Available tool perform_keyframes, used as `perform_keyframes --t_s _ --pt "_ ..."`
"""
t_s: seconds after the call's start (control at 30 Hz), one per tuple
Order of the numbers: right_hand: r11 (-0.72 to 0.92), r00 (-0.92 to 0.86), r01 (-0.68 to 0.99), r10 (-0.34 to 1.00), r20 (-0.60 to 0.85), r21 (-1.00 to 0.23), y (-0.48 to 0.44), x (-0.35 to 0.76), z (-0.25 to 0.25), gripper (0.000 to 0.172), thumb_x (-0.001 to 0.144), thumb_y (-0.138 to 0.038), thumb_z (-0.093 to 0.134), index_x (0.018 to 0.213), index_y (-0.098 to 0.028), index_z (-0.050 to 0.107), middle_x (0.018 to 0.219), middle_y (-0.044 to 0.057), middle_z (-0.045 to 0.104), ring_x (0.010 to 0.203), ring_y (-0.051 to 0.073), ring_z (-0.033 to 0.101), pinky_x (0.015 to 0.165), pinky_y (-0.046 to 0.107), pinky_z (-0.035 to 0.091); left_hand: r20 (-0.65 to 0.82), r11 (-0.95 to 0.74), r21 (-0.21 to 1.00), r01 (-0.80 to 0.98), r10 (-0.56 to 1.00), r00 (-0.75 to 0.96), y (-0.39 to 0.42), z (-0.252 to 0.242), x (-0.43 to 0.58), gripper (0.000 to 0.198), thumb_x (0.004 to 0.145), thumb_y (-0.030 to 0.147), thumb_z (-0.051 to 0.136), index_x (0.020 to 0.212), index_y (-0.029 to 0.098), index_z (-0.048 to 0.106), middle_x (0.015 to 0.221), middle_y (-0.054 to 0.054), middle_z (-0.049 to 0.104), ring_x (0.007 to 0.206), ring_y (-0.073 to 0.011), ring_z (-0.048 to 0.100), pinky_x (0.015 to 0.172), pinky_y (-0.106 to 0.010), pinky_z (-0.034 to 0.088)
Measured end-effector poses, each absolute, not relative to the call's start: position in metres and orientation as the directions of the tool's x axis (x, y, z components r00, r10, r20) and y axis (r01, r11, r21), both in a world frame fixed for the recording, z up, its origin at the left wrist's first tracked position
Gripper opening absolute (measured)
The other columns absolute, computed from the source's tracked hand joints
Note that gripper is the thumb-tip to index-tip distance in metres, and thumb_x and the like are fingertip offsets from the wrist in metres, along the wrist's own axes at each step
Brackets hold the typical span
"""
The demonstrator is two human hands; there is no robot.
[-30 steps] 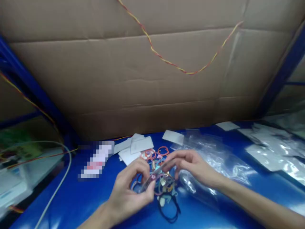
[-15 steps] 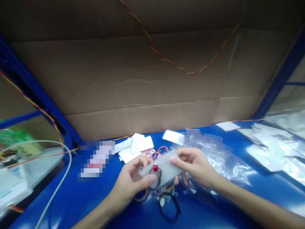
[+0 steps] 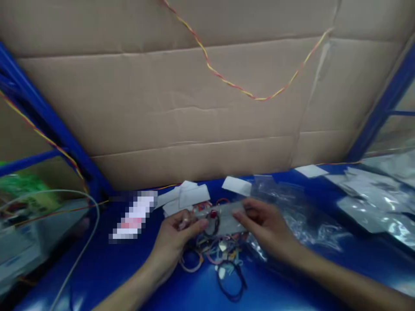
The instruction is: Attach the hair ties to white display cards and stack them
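Between my two hands is a small clear plastic bag (image 3: 228,223) with a pale card in it. A dark hair tie with a red bead (image 3: 213,214) shows at the bag's left part; whether it lies inside or on top I cannot tell. My left hand (image 3: 175,239) pinches the left end between thumb and fingers. At the other end, my right hand (image 3: 267,226) grips the bag with its thumb on top. Just below the bag lies a tangle of coloured hair ties (image 3: 223,248), with a black hair tie (image 3: 231,283) nearest me.
White cards (image 3: 191,196) lie behind my left hand. Clear plastic bags (image 3: 292,216) spread right of my right hand, and more bags with white cards (image 3: 369,198) pile up at far right. A cardboard sheet (image 3: 207,112) closes the back; a pale cable (image 3: 87,242) arches at left.
The bag has turned flatter and more level, and its red bead has risen slightly. My hands still hold both ends. More of the hair ties beneath shows now.
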State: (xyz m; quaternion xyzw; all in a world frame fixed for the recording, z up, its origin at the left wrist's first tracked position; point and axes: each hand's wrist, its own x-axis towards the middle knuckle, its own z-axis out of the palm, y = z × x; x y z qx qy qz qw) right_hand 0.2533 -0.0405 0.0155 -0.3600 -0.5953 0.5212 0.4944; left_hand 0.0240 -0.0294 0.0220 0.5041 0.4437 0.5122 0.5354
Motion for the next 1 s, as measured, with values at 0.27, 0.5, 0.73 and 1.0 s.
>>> perform_keyframes --t_s 0.27,0.5,0.73,1.0 --pt "0.231 -0.137 -0.048 0.962 0.236 -0.972 -0.033 0.258 0.015 0.029 0.094 -0.048 0.070 0.098 -0.021 0.060 0.072 0.001 0.075 0.063 0.022 0.076 0.056 0.029 0.059 0.226 -0.237 0.963 0.127 0.969 0.101 -0.026 0.016 0.016 0.017 0.075 0.029 0.087 0.088 0.019 0.081 0.095 -0.007 0.082 0.090 -0.0254 0.076 0.082 -0.033 0.062" --pt "0.225 -0.190 -0.110 0.951 0.242 -0.968 -0.036 0.257 0.017 0.026 0.095 -0.046 0.070 0.100 -0.021 0.062 0.074 0.002 0.077 0.064 0.022 0.076 0.057 0.030 0.061 0.414 -0.427 0.879 0.214 0.904 0.103 -0.032 0.021 0.017 0.010 0.086 0.025 0.078 0.094 0.023 0.083 0.105 -0.007 0.077 0.102 -0.0254 0.073 0.078 -0.031 0.066" --pt "0.217 -0.200 -0.121 0.950 0.238 -0.969 -0.035 0.258 0.022 0.026 0.093 -0.045 0.072 0.099 -0.020 0.066 0.074 0.002 0.078 0.061 0.019 0.074 0.054 0.027 0.059 0.298 -0.308 0.947 0.087 0.948 0.109 -0.027 0.029 0.015 0.014 0.074 0.028 0.086 0.086 0.021 0.085 0.101 -0.009 0.083 0.101 -0.0304 0.075 0.086 -0.039 0.064" --pt "0.208 0.022 -0.077 0.978 0.206 -0.975 -0.020 0.272 0.030 0.039 0.086 -0.055 0.075 0.098 -0.017 0.072 0.074 0.006 0.079 0.056 0.022 0.073 0.048 0.030 0.058 0.169 -0.170 0.985 0.014 0.984 0.059 -0.015 0.029 0.008 0.035 0.068 0.036 0.089 0.097 0.018 0.085 0.106 -0.012 0.083 0.105 -0.0320 0.075 0.088 -0.038 0.062"
